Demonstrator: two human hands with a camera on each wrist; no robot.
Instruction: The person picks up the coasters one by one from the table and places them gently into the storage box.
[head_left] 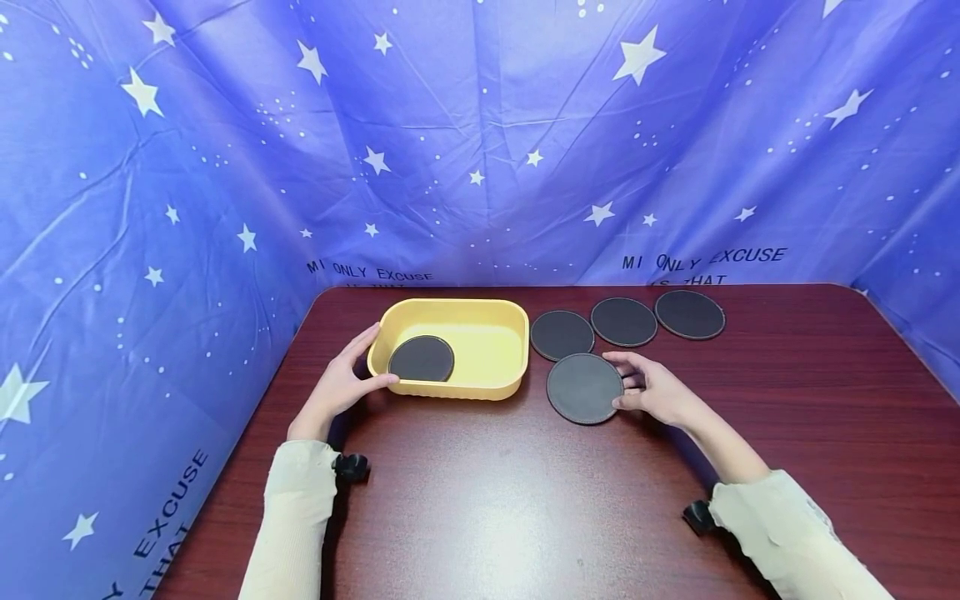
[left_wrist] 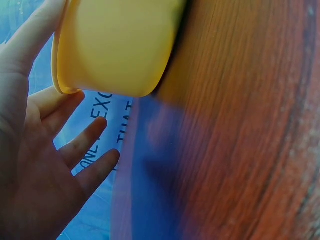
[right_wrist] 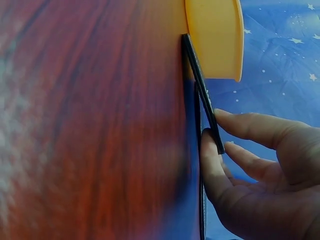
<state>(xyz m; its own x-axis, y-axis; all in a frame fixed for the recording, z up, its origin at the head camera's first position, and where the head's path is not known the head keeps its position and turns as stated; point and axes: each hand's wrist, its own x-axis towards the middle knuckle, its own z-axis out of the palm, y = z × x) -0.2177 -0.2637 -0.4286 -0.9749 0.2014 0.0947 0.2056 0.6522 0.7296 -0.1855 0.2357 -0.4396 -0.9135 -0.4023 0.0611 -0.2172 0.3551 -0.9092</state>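
A yellow plastic box (head_left: pixel 487 390) without a lid stands at the table's back left, with one round black coaster (head_left: pixel 422 358) lying inside at its left. My left hand (head_left: pixel 341 385) holds the box by its left end, thumb on the front rim and index finger at the far side; the other fingers (left_wrist: pixel 92 137) spread free of the wall. To the right of the box, my right hand (head_left: pixel 652 390) pinches the edge of another black coaster (head_left: pixel 585 388) between thumb and fingers. This coaster is tilted, its right edge raised off the table (right_wrist: pixel 100 125).
Behind the held coaster, three more black coasters lie in a row on the table: a left one (head_left: pixel 562 335), a middle one (head_left: pixel 624 322) and a right one (head_left: pixel 690 314). A blue star-print curtain (head_left: pixel 480 225) hangs around the table's back and sides.
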